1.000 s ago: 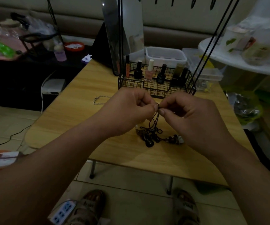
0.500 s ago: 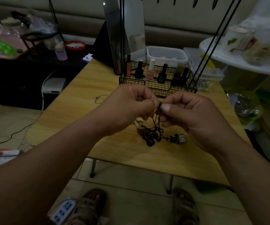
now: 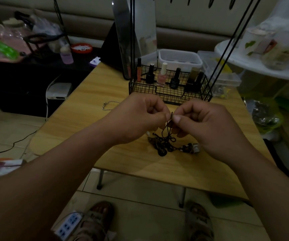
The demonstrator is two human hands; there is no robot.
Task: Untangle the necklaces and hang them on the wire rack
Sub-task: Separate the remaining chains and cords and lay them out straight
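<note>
A tangle of black cord necklaces with dark pendants lies on the wooden table, its upper strands lifted off the surface. My left hand and my right hand meet fingertip to fingertip above the tangle, each pinching the same black cord between thumb and forefinger. A silver chain lies apart on the table, left of my left hand. The black wire rack stands just behind my hands, its thin uprights rising out of view.
Nail polish bottles stand in the rack's basket. A mirror leans at its left, and clear plastic boxes sit behind. A white round shelf with jars is at the right. A power strip lies on the floor near my feet.
Both hands have stayed together over the tangle. My fingers shifted their pinch on the cord, and the lifted strands rose slightly.
</note>
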